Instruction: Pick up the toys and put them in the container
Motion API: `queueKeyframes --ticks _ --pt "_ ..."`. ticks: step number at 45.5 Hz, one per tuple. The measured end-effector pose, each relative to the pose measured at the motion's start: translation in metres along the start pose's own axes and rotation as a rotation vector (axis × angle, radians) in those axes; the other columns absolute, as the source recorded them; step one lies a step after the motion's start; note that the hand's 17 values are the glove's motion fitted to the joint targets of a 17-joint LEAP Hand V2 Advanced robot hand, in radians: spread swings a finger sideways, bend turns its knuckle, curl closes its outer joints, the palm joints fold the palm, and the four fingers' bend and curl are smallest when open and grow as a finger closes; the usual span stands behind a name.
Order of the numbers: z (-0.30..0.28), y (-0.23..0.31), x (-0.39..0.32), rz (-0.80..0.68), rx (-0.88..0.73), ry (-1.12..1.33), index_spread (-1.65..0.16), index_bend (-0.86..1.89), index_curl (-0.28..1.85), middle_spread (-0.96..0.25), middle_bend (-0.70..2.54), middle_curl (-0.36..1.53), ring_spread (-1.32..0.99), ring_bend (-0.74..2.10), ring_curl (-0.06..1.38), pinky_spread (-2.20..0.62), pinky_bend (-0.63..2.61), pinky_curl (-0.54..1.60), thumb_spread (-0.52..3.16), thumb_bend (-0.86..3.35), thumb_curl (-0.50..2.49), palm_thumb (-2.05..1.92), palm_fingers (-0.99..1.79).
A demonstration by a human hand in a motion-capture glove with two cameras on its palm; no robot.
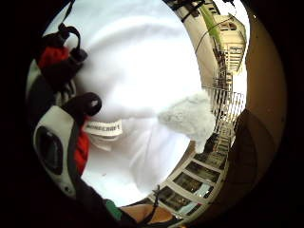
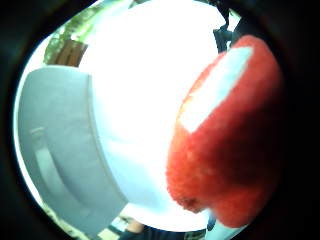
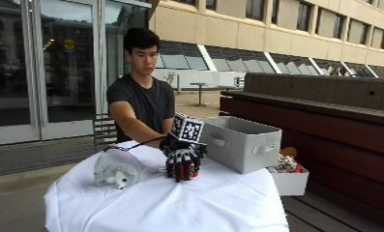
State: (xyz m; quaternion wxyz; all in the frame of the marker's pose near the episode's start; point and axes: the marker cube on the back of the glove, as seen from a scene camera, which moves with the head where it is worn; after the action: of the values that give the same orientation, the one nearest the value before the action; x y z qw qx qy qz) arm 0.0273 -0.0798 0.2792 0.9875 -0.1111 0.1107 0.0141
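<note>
Gloved right hand (image 3: pixel 183 162) at frame centre grasped a red toy (image 3: pixel 177 169) (fingers curled round it), grey plush (image 3: pixel 116 173) lay to its left, grey container (image 3: pixel 242 142) to its right.

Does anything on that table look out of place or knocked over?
Only slightly: the grey fabric container sits at the edge of the white-clothed table, its far end seemingly overhanging. The grey plush toy lies undisturbed.

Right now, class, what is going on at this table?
A person stands at a table draped in white cloth. The gloved right hand grips a red plush toy just above the cloth. A grey plush toy lies beside it, untouched. The grey container sits at the table's far edge; the red toy is not yet in it.
</note>
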Motion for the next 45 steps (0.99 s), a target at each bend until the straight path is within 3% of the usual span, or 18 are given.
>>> queueKeyframes --ticks 1,3,4,8,13,19,29,45 --pt "0.000 0.000 0.000 0.007 0.021 0.017 -0.24 0.75 0.33 -0.19 0.48 0.28 -0.37 1.03 0.37 -0.49 1.04 0.23 0.99 0.60 0.64 1.09 1.16" --pt "0.000 0.000 0.002 0.019 0.042 0.028 -0.23 0.77 0.35 -0.21 0.49 0.29 -0.38 1.02 0.37 -0.49 1.03 0.25 0.99 0.64 0.66 1.11 1.13" --pt "0.000 0.000 0.004 0.025 0.045 0.024 -0.22 0.85 0.39 -0.24 0.61 0.33 -0.39 1.02 0.38 -0.50 0.93 0.22 1.07 0.69 0.66 1.12 1.28" --pt "0.001 -0.002 0.016 0.054 0.021 -0.036 -0.21 0.95 0.45 -0.27 0.85 0.42 -0.42 1.02 0.38 -0.52 0.81 0.21 1.13 0.76 0.70 1.13 1.38" --pt "0.001 -0.002 0.029 0.093 -0.081 -0.180 -0.19 0.96 0.49 -0.29 0.99 0.47 -0.42 1.07 0.40 -0.54 0.78 0.23 1.10 0.78 0.75 1.11 1.34" --pt "-0.017 0.006 0.033 0.095 -0.082 -0.224 -0.19 0.83 0.49 -0.28 1.10 0.51 -0.41 1.14 0.42 -0.55 0.79 0.26 1.05 0.76 0.80 1.03 1.23" --pt "-0.112 0.011 0.039 0.119 0.054 -0.278 -0.24 0.61 0.51 -0.33 0.82 0.46 -0.40 1.20 0.46 -0.50 1.00 0.36 0.78 0.45 0.82 0.68 0.91" --pt "-0.283 0.043 -0.032 -0.051 0.271 -0.325 -0.32 0.46 0.56 -0.39 0.66 0.45 -0.43 1.14 0.44 -0.47 1.03 0.38 0.65 0.37 0.91 0.65 0.92"
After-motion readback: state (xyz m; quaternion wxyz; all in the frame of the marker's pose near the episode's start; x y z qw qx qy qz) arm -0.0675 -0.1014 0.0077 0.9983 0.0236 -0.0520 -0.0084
